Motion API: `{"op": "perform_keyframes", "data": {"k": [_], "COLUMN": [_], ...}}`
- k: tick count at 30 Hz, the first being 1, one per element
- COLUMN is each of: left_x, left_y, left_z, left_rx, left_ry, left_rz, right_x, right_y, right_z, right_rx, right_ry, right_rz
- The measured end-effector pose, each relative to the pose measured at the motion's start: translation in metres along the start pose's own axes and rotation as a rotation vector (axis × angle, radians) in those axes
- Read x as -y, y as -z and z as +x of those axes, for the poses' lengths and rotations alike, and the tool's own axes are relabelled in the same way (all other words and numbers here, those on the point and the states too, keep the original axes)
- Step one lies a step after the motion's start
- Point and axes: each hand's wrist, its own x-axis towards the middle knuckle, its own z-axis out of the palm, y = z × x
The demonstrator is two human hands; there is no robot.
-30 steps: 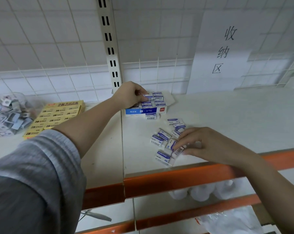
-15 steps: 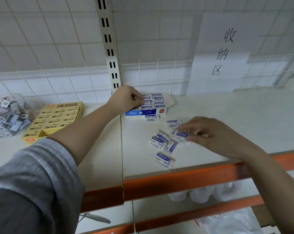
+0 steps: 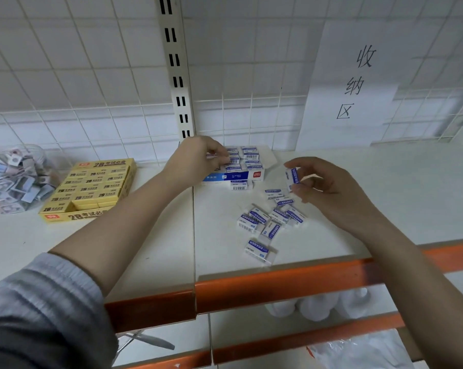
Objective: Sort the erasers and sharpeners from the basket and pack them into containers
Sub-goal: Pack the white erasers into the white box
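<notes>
Erasers in blue-and-white sleeves are the thing in hand here, and one eraser (image 3: 292, 179) is up off the shelf, pinched on end between the thumb and fingertips of the right hand (image 3: 329, 193). It hangs in the air just right of the blue-and-white display box (image 3: 234, 177), not yet over it.

That box stands at the back of the white shelf (image 3: 358, 209) and already holds several rows of the same erasers, so packing of this kind looks well under way. The left hand (image 3: 198, 158) lies on the box's left end with its fingers curled down onto the packed erasers; whether it pinches one of them or only steadies the row, I cannot tell. One more eraser (image 3: 239, 185) lies against the front of the box, outside it.

What is left of this kind is the loose pile of erasers (image 3: 271, 218) on the shelf between the box and the orange front rail (image 3: 278, 282), roughly nine pieces, one of them lying apart nearest the rail. By my reckoning, each still needs a trip to the box.

Further left, a yellow 2B eraser box (image 3: 92, 190) looks nearly full, with one gap in its front row. Beyond it, at the left edge, a clear container (image 3: 15, 179) holds a jumble of small items too blurred to name; they may be the sharpeners or unsorted stock.
</notes>
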Motion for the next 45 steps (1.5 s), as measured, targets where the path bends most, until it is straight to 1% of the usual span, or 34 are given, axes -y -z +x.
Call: {"op": "perform_keyframes", "data": {"k": [3,7,11,14,16,18,22,25,28,31,35,41,45], "left_x": [-0.012,-0.028,-0.038,-0.042,-0.043,-0.042,-0.044,-0.048,-0.048,-0.045,-0.040,-0.035,-0.037], "left_y": [0.003,0.001,-0.004,-0.008,-0.012,-0.017,-0.022,-0.022,-0.022,-0.022,-0.015,0.001,0.008], "left_z": [-0.018,-0.047,-0.073,-0.084,-0.089,-0.091,-0.095,-0.095,-0.096,-0.101,-0.115,-0.134,-0.141], "left_rx": [0.038,0.187,0.320,0.356,0.360,0.341,0.271,0.287,0.286,0.227,0.075,-0.095,-0.158], "left_ry": [-0.023,-0.034,-0.059,-0.042,-0.033,-0.040,-0.059,-0.052,0.009,0.091,0.167,0.210,0.212], "left_rz": [-0.024,-0.047,-0.075,-0.153,-0.129,-0.074,-0.051,-0.028,0.000,-0.005,-0.027,-0.035,-0.018], "right_x": [0.004,0.009,0.014,0.018,0.019,0.018,0.014,0.010,0.008,0.005,0.001,-0.012,-0.020], "right_y": [-0.002,-0.001,0.004,0.006,0.004,0.001,-0.006,-0.010,-0.011,-0.013,-0.013,-0.018,-0.030], "right_z": [0.005,0.014,0.022,0.027,0.031,0.033,0.036,0.039,0.043,0.048,0.061,0.093,0.110], "right_rx": [-0.083,-0.163,-0.181,-0.184,-0.183,-0.185,-0.176,-0.178,-0.189,-0.152,-0.113,-0.052,-0.023], "right_ry": [-0.016,-0.043,-0.052,-0.047,-0.051,-0.068,-0.092,-0.115,-0.136,-0.131,-0.144,-0.156,-0.162], "right_rz": [0.068,0.113,0.108,0.107,0.103,0.118,0.122,0.133,0.162,0.176,0.184,0.017,-0.215]}}
